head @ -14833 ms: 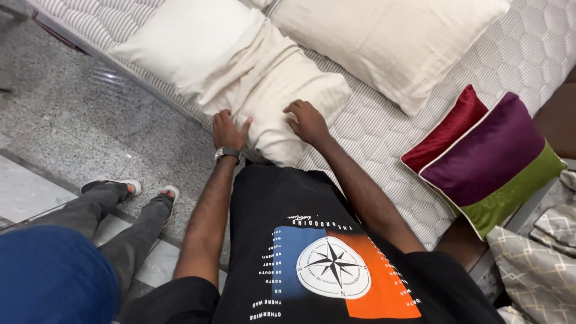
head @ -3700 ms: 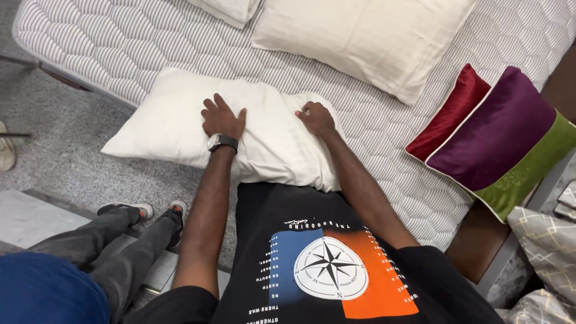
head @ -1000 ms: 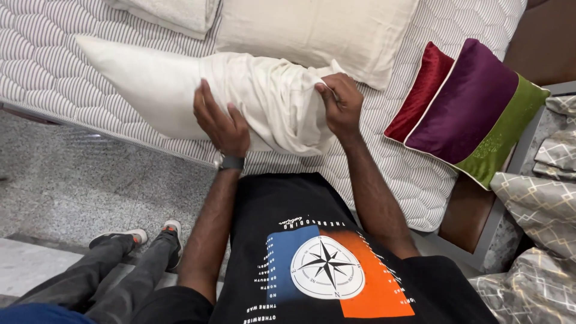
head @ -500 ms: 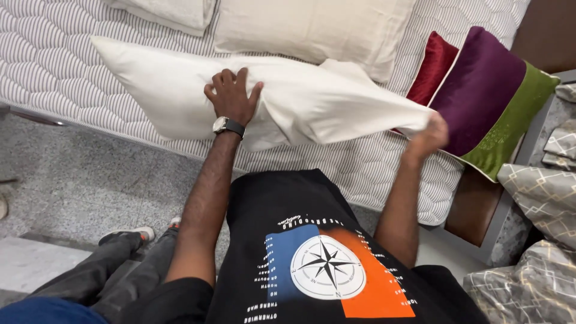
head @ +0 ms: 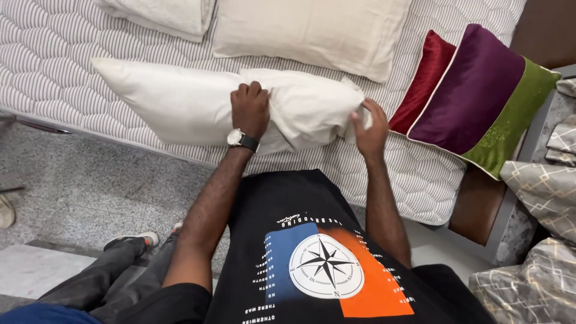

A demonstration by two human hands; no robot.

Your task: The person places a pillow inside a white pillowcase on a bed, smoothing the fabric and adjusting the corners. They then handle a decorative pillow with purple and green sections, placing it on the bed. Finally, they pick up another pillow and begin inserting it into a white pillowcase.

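A cream pillow (head: 180, 105) is lying crosswise on the quilted mattress (head: 54, 54), near its front edge, half inside a pillowcase (head: 312, 105). It is judged light, soft and easily squashed; the cloth looks smooth and liable to slip, so it is best taken by bunched fabric or the open hem. The left hand (head: 250, 108) is being closed into a fist on gathered cloth at the pillow's middle. The right hand (head: 369, 126) is pinching the case's end, fingers (head: 362, 123) curled together on the fabric.
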